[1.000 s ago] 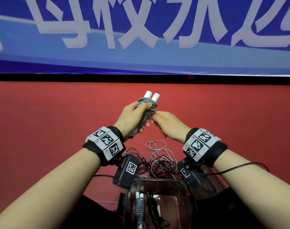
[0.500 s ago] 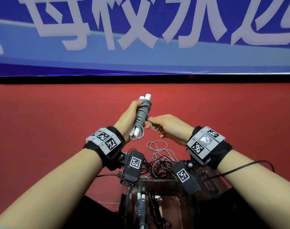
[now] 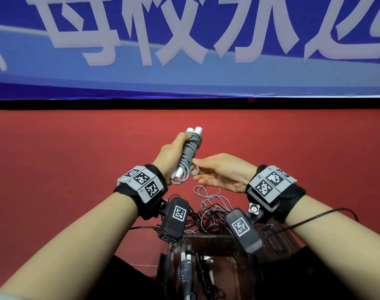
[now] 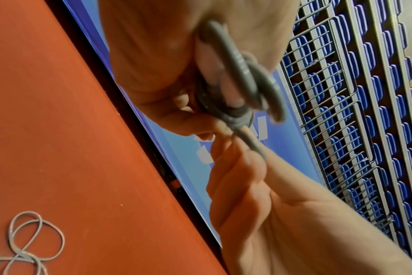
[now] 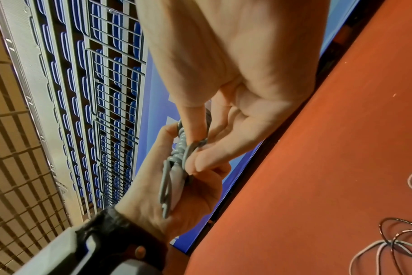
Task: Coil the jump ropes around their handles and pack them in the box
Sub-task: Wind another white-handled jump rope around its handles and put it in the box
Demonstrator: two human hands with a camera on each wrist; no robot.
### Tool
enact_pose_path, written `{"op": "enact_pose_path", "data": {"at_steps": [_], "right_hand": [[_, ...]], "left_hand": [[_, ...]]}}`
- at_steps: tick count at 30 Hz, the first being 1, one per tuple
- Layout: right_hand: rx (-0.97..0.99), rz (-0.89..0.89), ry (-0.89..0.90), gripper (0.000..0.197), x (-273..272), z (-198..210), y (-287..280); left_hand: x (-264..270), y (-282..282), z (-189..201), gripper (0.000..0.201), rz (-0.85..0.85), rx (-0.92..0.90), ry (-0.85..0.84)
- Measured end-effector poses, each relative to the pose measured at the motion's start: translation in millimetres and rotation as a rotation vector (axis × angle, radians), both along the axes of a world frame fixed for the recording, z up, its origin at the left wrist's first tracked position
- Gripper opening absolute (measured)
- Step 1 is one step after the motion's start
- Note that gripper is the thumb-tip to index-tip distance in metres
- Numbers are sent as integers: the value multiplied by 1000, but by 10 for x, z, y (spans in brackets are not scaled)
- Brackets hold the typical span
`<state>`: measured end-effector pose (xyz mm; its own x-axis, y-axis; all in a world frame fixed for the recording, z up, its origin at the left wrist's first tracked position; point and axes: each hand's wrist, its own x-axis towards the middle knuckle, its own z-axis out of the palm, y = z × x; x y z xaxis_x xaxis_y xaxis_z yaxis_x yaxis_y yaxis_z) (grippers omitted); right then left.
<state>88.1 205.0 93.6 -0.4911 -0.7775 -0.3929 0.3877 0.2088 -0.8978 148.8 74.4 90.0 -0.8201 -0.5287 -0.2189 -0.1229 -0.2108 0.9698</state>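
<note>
A grey jump rope is coiled round its two white handles and stands tilted above the red table. My left hand grips this bundle from the left, thumb near the top. My right hand, palm up, pinches a loose loop of the same rope at the bundle's lower end. In the right wrist view the thumb and forefinger close on that loop. In the left wrist view the rope is blurred against my left palm. The clear box sits near me and holds a coiled grey rope and a black one.
Loose grey rope and black rope lie tangled on the red table between my hands and the box. A blue banner runs along the table's far edge. The box lid lies to the right of the box.
My right hand has turned palm up and slid down to the bundle's lower end, drawing the last loop in close. My left hand has tilted the bundle more upright.
</note>
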Motion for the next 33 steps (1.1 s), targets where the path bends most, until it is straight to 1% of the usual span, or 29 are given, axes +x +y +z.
{"op": "enact_pose_path", "data": {"at_steps": [3, 6, 10, 14, 17, 18, 23, 24, 26, 28, 30, 33], "right_hand": [[-21, -8, -15, 19, 30, 28, 8], [-52, -39, -34, 16, 87, -1, -5], [-79, -52, -45, 23, 176, -93, -59], [-64, -26, -23, 23, 171, -105, -83], [-22, 29, 66, 9, 134, -85, -64], [-9, 29, 87, 9, 110, -79, -55], [61, -116, 92, 25, -30, -121, -26], [80, -109, 113, 26, -27, -135, -22], [122, -37, 180, 26, 34, -155, -36], [149, 40, 286, 27, 125, -180, -71], [148, 69, 375, 29, 181, -205, -100], [122, 108, 377, 29, 178, -197, -92]], "left_hand": [[7, -24, 8, 41, 8, -41, -10], [21, -43, 22, 40, 30, 3, -6], [32, -78, -6, 40, 47, -5, -35], [45, -117, -25, 39, 1, 31, -36], [38, -116, -8, 37, -60, 88, -15], [40, -109, 9, 35, -71, 92, -20], [66, -71, 72, 34, -111, 121, -42], [59, -54, 73, 33, -100, 128, -36], [37, -33, 64, 30, -66, 129, -18], [21, -32, 64, 29, -47, 147, 1], [13, -65, 63, 31, -55, 190, -2], [23, -120, 89, 31, -70, 294, -22]]}}
